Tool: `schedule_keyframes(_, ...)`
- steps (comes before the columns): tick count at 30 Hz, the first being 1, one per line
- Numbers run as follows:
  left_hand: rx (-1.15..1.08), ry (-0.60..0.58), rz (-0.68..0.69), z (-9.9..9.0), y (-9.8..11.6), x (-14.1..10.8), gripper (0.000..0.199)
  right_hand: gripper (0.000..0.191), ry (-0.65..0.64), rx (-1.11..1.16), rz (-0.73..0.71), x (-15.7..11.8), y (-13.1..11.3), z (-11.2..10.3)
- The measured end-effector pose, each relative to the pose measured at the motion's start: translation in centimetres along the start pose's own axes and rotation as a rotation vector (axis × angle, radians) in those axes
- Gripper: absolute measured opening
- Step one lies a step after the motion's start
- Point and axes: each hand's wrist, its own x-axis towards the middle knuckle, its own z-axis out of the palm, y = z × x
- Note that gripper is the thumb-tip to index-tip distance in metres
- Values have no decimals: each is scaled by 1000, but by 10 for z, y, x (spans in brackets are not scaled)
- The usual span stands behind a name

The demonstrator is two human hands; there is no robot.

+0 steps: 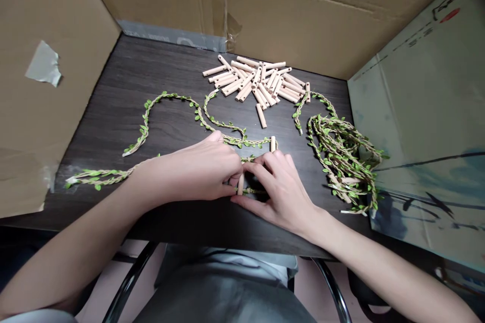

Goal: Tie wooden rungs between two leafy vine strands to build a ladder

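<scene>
My left hand is closed, its fingertips against the left side of a short wooden dowel. My right hand spans the same dowel, thumb at its near end and fingers at its far end. Leafy braided cord runs from the dowel under my right hand. Just beyond, a second dowel stands crosswise with cord at its far end. A long cord strand curves away to the left, and a doubled cord end emerges past my left forearm. My fingers hide part of the joins.
Many drilled dowels lie in a pile at the back, with one loose dowel in front. A tangled cord bundle with a few dowels sits at the right. Cardboard walls enclose the dark table on three sides.
</scene>
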Motion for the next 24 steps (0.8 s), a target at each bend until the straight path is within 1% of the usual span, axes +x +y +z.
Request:
schedule_keyframes(2,-18,9,3,1,-2,0,20,44,-2,-9,6,0,-1,1)
schedule_keyframes(10,-89,-5,-23,-1,-2,0,18,54,15,-32,1,-2,2,1)
schedule_keyframes(16,-71,-4,-3,0,-3,0,21,57,14,-36,4,-1,3,0)
schedule_keyframes(24,-10,32,28,2,-3,-2,22,53,-18,-5,38,1,4,-2)
